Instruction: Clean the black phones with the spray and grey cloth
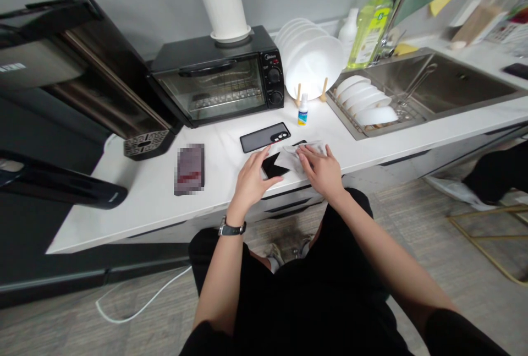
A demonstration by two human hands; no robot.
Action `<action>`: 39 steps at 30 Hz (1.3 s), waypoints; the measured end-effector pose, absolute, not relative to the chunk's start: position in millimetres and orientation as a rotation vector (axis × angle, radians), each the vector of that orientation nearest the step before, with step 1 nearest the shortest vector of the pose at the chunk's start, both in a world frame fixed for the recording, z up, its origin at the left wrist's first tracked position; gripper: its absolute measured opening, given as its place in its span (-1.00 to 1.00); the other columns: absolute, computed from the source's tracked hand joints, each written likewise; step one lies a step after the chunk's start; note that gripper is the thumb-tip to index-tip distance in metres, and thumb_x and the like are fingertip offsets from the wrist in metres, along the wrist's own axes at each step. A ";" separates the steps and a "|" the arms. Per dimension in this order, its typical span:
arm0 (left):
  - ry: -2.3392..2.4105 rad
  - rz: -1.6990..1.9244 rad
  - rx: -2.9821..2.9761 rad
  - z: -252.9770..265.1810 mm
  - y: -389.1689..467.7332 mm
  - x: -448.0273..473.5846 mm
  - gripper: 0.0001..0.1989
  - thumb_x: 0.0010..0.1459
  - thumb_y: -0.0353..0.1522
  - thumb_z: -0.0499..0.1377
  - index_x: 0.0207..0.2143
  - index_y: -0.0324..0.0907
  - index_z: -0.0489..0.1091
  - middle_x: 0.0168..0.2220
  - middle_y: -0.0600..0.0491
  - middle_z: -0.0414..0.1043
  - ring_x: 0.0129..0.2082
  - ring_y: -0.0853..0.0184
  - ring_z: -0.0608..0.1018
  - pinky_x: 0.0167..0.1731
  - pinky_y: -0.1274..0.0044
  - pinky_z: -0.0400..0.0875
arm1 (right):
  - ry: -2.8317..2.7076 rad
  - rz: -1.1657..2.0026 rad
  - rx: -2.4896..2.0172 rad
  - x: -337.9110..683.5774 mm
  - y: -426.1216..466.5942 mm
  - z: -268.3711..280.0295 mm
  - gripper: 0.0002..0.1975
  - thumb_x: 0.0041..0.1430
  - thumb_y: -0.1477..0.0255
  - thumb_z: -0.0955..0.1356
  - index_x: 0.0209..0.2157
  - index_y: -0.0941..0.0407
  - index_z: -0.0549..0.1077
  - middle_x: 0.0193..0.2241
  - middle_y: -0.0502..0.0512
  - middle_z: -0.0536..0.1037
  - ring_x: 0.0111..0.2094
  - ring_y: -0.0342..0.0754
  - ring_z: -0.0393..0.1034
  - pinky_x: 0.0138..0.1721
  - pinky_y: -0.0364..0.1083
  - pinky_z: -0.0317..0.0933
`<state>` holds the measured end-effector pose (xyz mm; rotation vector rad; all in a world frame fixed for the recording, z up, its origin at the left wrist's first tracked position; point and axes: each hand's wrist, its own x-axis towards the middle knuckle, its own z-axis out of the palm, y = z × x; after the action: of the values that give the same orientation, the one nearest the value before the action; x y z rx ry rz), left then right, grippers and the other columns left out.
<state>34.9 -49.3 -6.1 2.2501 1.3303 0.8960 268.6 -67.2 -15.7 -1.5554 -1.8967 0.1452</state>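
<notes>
A black smartphone (272, 168) lies on the white counter near its front edge. My left hand (251, 175) grips the phone's left end, thumb at the near edge and fingers at the far edge. A thin white wipe (291, 159) covers the phone's right part, and my right hand (320, 170) presses it down with its fingers. Just behind the phone is a dark phone case (265, 137) with camera cutouts. Beyond that, a small white spray bottle (303, 111) with a blue and yellow label stands upright.
A blurred-out flat item (190, 170) lies to the left, near a black drink machine (148, 141). Behind are a toaster oven (223, 86), plates (315, 64) in a wooden rack, and a yellow-green soap bottle (369, 34). At right, bowls (375, 116) stand in the sink (474, 78).
</notes>
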 end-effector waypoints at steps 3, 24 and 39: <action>1.323 0.907 2.249 -6.5 -48.9 34.7 -0.07 0.12 -0.25 0.47 0.45 0.06 0.11 0.26 -0.05 0.40 0.24 0.10 0.51 0.28 0.25 0.39 | -1.875 0.064 -1.585 258.8 -56.3 -16.9 -0.54 0.55 0.22 0.16 0.16 0.10 0.56 0.21 0.21 0.57 0.30 0.17 0.42 0.47 0.36 -0.09; 1.394 0.901 2.209 -12.2 -47.7 35.7 -0.05 0.13 -0.23 0.45 0.47 0.07 0.06 0.31 -0.08 0.22 0.20 0.10 0.53 0.22 0.27 0.45 | -2.034 0.120 -1.467 250.7 -75.6 -16.8 -0.53 0.54 0.22 0.18 0.28 0.08 0.46 0.29 0.15 0.49 0.39 0.10 0.30 0.44 0.27 0.05; 1.331 0.906 2.245 -8.4 -51.4 31.9 -0.17 0.19 -0.49 0.21 0.47 -0.03 0.09 0.31 -0.11 0.26 0.22 0.12 0.52 0.18 0.35 0.48 | -2.205 0.241 -1.217 186.5 -89.2 -15.8 -0.47 0.54 0.14 0.17 0.27 0.14 0.46 0.29 0.24 0.49 0.38 0.08 0.31 0.46 0.23 0.01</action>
<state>31.9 -51.4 -8.4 2.2455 1.3314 0.9062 186.5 -89.2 -15.8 -1.2168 -2.2052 0.2409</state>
